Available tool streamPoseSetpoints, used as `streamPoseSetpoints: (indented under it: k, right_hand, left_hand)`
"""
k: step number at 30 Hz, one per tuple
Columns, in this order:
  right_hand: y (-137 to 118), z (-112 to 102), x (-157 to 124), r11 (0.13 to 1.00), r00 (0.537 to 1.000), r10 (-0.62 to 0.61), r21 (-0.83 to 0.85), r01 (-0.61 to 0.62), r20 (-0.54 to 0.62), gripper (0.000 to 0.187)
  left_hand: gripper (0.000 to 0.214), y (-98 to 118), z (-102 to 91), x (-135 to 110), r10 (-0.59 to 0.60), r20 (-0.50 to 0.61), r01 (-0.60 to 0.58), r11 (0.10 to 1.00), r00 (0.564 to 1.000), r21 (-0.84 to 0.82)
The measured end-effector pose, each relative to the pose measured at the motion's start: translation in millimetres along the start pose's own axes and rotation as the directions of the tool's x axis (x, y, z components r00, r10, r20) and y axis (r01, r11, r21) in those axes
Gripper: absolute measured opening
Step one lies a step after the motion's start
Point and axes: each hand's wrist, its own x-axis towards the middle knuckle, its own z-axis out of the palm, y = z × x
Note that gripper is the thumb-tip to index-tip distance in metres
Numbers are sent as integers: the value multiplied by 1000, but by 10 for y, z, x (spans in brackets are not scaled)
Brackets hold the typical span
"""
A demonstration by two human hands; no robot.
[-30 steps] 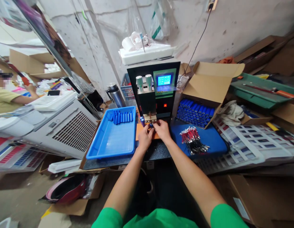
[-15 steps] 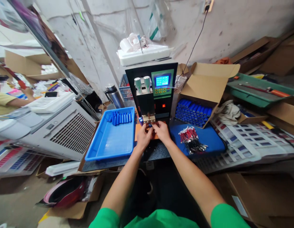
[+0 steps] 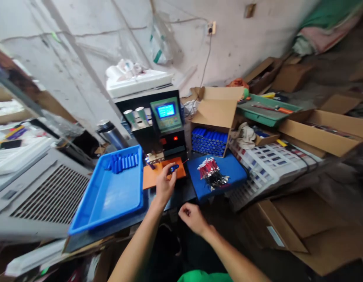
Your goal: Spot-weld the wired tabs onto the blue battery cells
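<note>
My left hand (image 3: 165, 184) pinches a small blue battery cell (image 3: 173, 168) over the orange pad (image 3: 158, 175) in front of the black spot-welding machine (image 3: 158, 123). My right hand (image 3: 191, 217) is drawn back near my body, fingers curled shut, nothing visible in them. A blue tray (image 3: 111, 196) to the left holds a row of blue cells (image 3: 123, 162). A bundle of red and black wires (image 3: 211, 172) lies on a blue mat (image 3: 225, 174) to the right.
An open cardboard box (image 3: 212, 129) full of blue cells stands right of the machine. A steel flask (image 3: 109, 133) stands behind the tray, a large grey vented unit (image 3: 31, 192) at left. Cardboard boxes (image 3: 316, 129), printed sheets (image 3: 272, 156) and a green tray (image 3: 266, 111) crowd the right.
Both hands left the welder's electrodes. My left hand now holds a blue cell over the orange pad, my right hand pulled back toward my body. The view swung right.
</note>
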Motion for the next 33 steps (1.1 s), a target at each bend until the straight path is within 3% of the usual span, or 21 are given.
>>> streamPoseSetpoints:
  k: [3,5,11,15,19,24,30,33]
  right_hand:
    - [469,112,-280,985,997,57,-161,-63,-46,13]
    - [660,163,-395,960,999,19,-277,-32,-47,10]
    - [850,242,-395,929,998,19,-368,-41,-65,13]
    - [1096,324,-307,915,998,-10,-402,-18,-68,12]
    - [1285,377,-256,918,995,-38,-397,-3,-97,14]
    - [1224,366,-238,926,994,10,-375,-50,-108,12]
    - [1012,188,-293,946,995,-52,-324,23,-81,11]
    - [902,84,-331,959,995,-27,-283,0,-91,11]
  left_hand:
    - [36,136,323,239,107,52,-105,994,993,-33]
    - [37,236,577,447,188,66,-185,982,980,-37]
    - [36,338,1276,1163,469,77,-474,875,880,95]
    - [36,236,1554,1531,522,173,-549,781,836,297]
    - [44,171,1632,1650,473,322,-572,668,820,476]
    - [69,180,1644,1583,431,442,-617,570,787,543]
    - [85,302,1715,1490,369,437,-564,650,820,509]
    - [81,369,1502,1326,415,398,-564,712,818,419]
